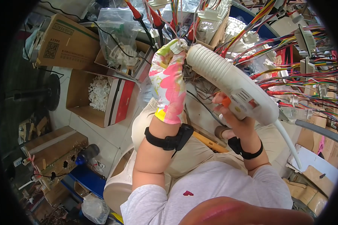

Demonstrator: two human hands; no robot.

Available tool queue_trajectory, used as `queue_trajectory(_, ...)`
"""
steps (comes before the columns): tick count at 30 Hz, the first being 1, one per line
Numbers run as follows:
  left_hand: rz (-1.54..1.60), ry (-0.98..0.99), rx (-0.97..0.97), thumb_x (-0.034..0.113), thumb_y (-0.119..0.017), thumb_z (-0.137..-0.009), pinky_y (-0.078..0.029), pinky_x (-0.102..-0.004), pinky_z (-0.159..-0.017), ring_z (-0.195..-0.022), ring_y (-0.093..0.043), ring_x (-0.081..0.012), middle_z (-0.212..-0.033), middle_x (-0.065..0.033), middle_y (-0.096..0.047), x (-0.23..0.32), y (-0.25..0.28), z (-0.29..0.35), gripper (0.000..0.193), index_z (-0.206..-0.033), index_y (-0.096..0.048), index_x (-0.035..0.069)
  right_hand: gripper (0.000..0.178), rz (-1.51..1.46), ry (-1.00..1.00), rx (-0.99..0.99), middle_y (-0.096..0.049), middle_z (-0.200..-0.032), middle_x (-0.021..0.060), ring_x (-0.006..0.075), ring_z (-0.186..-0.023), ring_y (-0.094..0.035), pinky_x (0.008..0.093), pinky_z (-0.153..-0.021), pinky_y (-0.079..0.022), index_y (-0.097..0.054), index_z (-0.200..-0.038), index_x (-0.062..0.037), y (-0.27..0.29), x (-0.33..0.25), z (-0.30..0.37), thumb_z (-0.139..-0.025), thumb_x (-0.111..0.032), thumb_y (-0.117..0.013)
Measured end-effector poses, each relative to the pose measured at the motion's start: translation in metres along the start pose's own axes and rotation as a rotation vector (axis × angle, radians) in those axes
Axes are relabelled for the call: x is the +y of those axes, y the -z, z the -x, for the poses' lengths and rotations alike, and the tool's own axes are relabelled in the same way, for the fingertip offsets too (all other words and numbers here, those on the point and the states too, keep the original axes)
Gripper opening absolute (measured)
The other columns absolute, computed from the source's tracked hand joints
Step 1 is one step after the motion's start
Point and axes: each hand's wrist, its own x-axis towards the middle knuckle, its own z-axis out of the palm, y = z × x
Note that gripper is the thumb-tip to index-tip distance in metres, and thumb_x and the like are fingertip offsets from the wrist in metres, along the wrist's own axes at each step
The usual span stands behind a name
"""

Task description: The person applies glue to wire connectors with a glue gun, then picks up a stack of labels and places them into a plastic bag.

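My left hand (169,75), in a white glove with pink and yellow flowers, pinches a small white plastic connector (179,47) with thin wires running up from it. My right hand (236,118) is bare and closed around the underside of a white hot-air gun (233,80). The gun's ribbed barrel points up and left, its end just beside the connector and the gloved fingertips. A spot of orange (226,101) shows at the right fingers; I cannot tell what it is. From the gun's back end a white cord (289,144) hangs down to the right.
Bundles of coloured wires (293,77) with white connectors crowd the right side. Red-and-black probe-like leads (156,18) hang at the top. On the left, an open carton (79,107) holds small white pieces. A black cable (116,43) crosses the upper left.
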Motion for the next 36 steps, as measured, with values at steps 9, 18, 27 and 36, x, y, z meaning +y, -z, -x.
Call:
queue_trajectory(9,0.077,-0.111,-0.071,-0.002,-0.054,-0.088,-0.046,-0.0215,-0.081,-0.091,-0.058,-0.0107,-0.104,-0.0032,-0.06,-0.017,0.017,0.007,0.028,-0.116,-0.055,0.002,0.034,-0.014,0.003,0.016,-0.056,-0.101,0.0059,0.0205,-0.102,-0.055,0.0322,-0.08,-0.05,-0.05,-0.117,-0.0021,-0.004,-0.005,-0.001,-0.084,0.005,-0.055)
queue_trajectory(18,0.247,0.055,0.018,-0.002,-0.054,-0.089,-0.047,-0.0233,-0.081,-0.088,-0.06,-0.0107,-0.104,-0.0055,-0.063,0.012,-0.013,-0.011,0.027,-0.115,-0.055,0.0,0.033,-0.008,0.028,0.033,-0.056,-0.1,0.0063,0.0211,-0.1,-0.056,0.0323,-0.078,-0.051,-0.05,-0.116,-0.0016,-0.003,-0.003,-0.003,-0.085,0.005,-0.056)
queue_trajectory(27,0.246,0.056,0.075,0.001,-0.062,-0.087,-0.048,-0.0253,-0.084,-0.09,-0.063,-0.013,-0.102,-0.0087,-0.065,0.013,-0.016,-0.017,0.029,-0.115,-0.056,-0.002,0.033,-0.017,0.024,0.05,-0.056,-0.099,0.0063,0.0213,-0.099,-0.056,0.0321,-0.077,-0.051,-0.051,-0.116,-0.002,-0.005,-0.003,-0.003,-0.084,0.004,-0.057)
queue_trajectory(36,0.323,0.112,0.049,0.001,-0.062,-0.087,-0.046,-0.024,-0.084,-0.088,-0.062,-0.0124,-0.102,-0.0077,-0.065,0.01,-0.01,-0.015,0.029,-0.115,-0.057,-0.001,0.033,0.012,0.043,0.025,-0.056,-0.099,0.0069,0.0218,-0.099,-0.056,0.0328,-0.078,-0.051,-0.05,-0.116,-0.0014,-0.004,-0.002,-0.004,-0.084,0.004,-0.057)
